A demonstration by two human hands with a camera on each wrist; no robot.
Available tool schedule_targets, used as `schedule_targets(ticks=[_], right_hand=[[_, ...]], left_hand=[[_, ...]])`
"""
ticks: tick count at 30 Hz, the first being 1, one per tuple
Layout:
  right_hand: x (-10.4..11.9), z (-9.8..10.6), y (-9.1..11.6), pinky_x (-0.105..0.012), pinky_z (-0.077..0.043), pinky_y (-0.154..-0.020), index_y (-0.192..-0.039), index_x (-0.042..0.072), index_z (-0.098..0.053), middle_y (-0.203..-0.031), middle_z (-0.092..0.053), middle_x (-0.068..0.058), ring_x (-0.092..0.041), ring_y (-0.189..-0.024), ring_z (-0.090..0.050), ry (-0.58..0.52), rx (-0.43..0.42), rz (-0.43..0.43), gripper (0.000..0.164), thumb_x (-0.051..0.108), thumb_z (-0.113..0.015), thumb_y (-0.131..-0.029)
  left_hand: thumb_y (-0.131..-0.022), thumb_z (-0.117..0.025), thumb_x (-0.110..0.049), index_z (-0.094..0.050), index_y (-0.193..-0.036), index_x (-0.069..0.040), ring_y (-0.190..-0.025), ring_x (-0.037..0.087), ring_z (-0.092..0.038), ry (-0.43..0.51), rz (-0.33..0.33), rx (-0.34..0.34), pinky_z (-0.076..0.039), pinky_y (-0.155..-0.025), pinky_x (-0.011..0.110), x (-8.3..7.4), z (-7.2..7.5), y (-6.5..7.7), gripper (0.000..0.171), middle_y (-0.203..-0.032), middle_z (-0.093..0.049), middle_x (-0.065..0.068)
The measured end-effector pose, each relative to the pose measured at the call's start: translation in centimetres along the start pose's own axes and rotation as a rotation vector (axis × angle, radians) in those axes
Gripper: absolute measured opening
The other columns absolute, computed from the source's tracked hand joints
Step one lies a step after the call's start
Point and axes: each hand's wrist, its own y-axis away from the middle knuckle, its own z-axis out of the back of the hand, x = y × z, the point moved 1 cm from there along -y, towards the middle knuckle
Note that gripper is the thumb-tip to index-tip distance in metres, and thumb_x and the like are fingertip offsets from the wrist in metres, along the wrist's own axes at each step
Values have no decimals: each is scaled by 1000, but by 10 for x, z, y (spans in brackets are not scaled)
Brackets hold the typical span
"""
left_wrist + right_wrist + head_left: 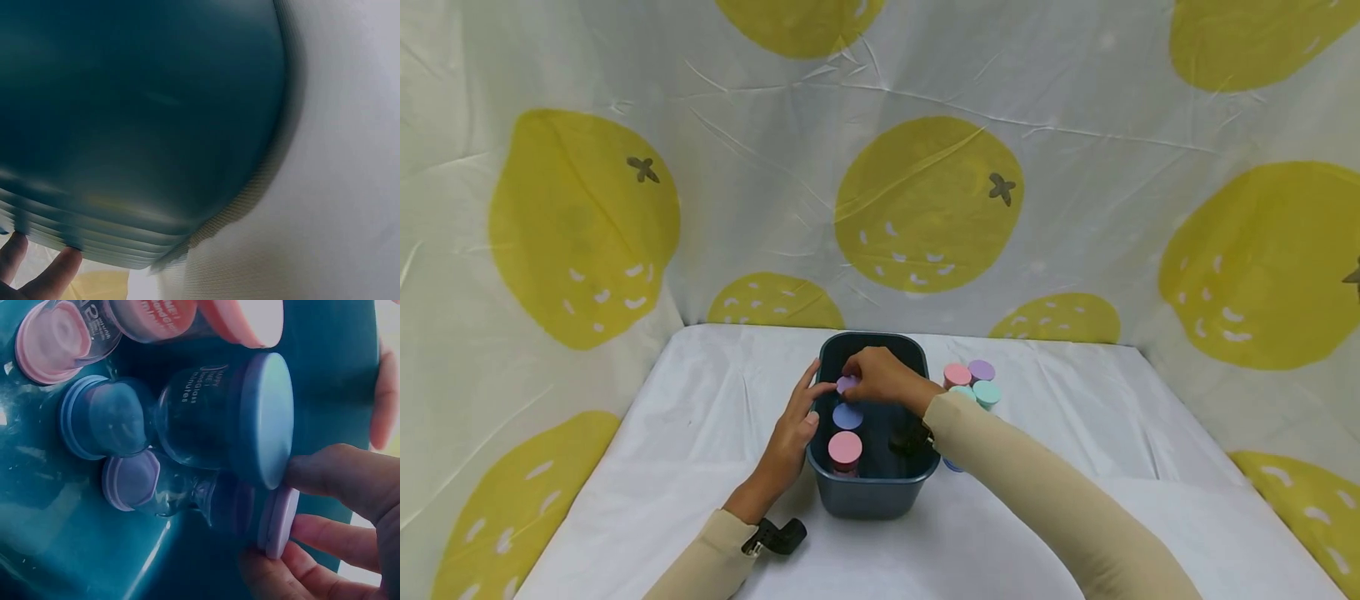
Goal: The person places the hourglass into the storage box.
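Inside the dark teal bin (871, 502), my right hand (886, 377) pinches the lilac cap of a sand timer (280, 519) with thumb and fingers. This timer stands upright along the bin's left side. A blue sand timer (267, 419) is right beside it, and a pink sand timer (845, 450) stands nearer the bin's front end. My left hand (790, 437) is at the bin's left rim, fingers extended, one reaching over toward the lilac cap. In the left wrist view, two fingertips (67, 259) touch the ribbed outer wall.
Right of the bin, on the white cloth (1037, 433), stand more sand timers: a pink one (957, 374), a purple one (982, 370) and mint ones (987, 393). A blue one (953, 465) is mostly hidden by the right sleeve. A lemon-print curtain (760, 192) hangs behind.
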Motion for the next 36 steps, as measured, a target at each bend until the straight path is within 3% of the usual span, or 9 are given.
schedule_targets(ticks=[10, 16, 25, 36], right_hand=[[1, 1, 2, -35, -59, -89, -120, 4, -70, -113, -73, -11, -21, -97, -68, -16, 29, -14, 36, 25, -70, -91], [0, 14, 12, -36, -59, -89, -120, 6, -70, -115, -73, -12, -23, -103, -71, 2, -15, 5, 34, 25, -70, -91], [-14, 51, 65, -33, -60, -84, -117, 4, -69, -109, -72, -11, -20, -96, -70, -20, -107, 103, 31, 22, -70, -92], [-44, 70, 128, -36, -60, -84, -112, 8, -70, -107, -72, -6, -16, -93, -69, -32, -257, 96, 24, 17, -71, -90]], left_hand=[[-102, -31, -24, -46, -143, -20, -154, 40, -16, -7, -6, 0, -17, -109, 80, -2, 0, 0, 44, -169, -12, 4], [-101, -31, -23, -46, -143, -21, -154, 40, -15, -5, -3, 5, -15, -109, 80, -1, -1, 0, 45, -169, -12, 4], [-100, -33, -26, -47, -143, -18, -154, 40, -14, -4, 9, -5, -13, -109, 81, -4, 1, -2, 46, -169, -12, 2], [-100, -33, -27, -47, -143, -20, -155, 39, -12, 10, 15, -8, -10, -108, 83, -1, -2, -1, 46, -169, -11, 2]])
